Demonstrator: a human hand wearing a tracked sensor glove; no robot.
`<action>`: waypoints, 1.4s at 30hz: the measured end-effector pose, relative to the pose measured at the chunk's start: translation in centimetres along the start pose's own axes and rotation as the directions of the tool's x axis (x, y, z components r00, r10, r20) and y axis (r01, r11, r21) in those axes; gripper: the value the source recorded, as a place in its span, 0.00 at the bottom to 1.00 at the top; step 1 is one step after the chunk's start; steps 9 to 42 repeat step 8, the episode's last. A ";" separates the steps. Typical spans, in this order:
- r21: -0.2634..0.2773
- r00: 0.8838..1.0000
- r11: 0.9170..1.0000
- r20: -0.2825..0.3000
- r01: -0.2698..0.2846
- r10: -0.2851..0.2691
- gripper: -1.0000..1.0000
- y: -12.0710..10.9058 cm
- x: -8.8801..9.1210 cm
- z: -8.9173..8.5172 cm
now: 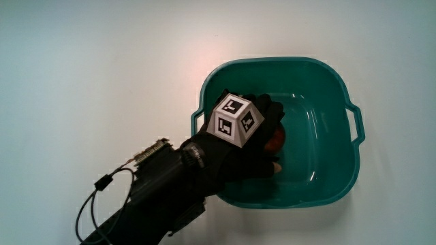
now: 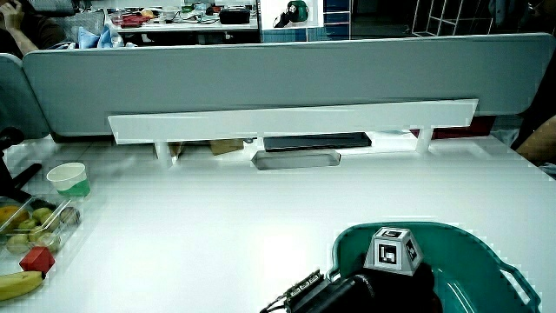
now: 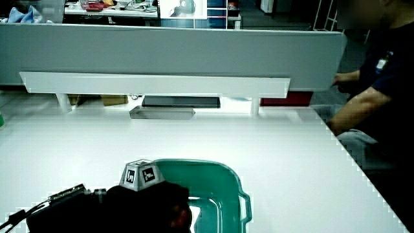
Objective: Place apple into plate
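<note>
At the counter's [image 2: 217, 226] edge, in a side view, lies a yellow banana [image 2: 17, 283]. Just beside it sits a small red block [image 2: 36, 259]. A clear box [image 2: 39, 222] with bits of fruit in it is near the block, a little farther from the person. A white and green cup [image 2: 69, 180] stands farther from the person than the box.

A black wire [image 1: 102, 184] loops off the forearm [image 1: 157, 190] onto the counter. The forearm comes in from the person's side and goes over the rim of the green tub [image 1: 340, 88]. The hand [image 1: 238, 146] is inside the tub. On the back of the hand sits a white cube [image 1: 235, 119] with black square marks. The cube also shows in both side views [image 2: 395, 249] [image 3: 141, 175].

The black fingers [image 1: 271, 114] curl down and are clamped on the apple [image 1: 275, 141]. Only a small red and orange bit of the apple peeks out from under them. The apple is in the tub, near its middle. I cannot tell if the apple touches the tub's floor or is held a little above it.

The tub has a handle [image 1: 357, 126] on its side. In both side views the tub [image 2: 486, 252] [image 3: 220, 175] sits close to the person.
</note>
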 end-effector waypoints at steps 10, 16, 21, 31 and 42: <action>0.080 0.997 0.994 0.018 0.072 -0.074 0.00 -2.1 -0.4 1.7; 0.080 0.997 0.994 0.018 0.072 -0.074 0.00 -2.1 -0.4 1.7; 0.080 0.997 0.994 0.018 0.072 -0.074 0.00 -2.1 -0.4 1.7; 0.080 0.997 0.994 0.018 0.072 -0.074 0.00 -2.1 -0.4 1.7; 0.080 0.997 0.994 0.018 0.072 -0.074 0.00 -2.1 -0.4 1.7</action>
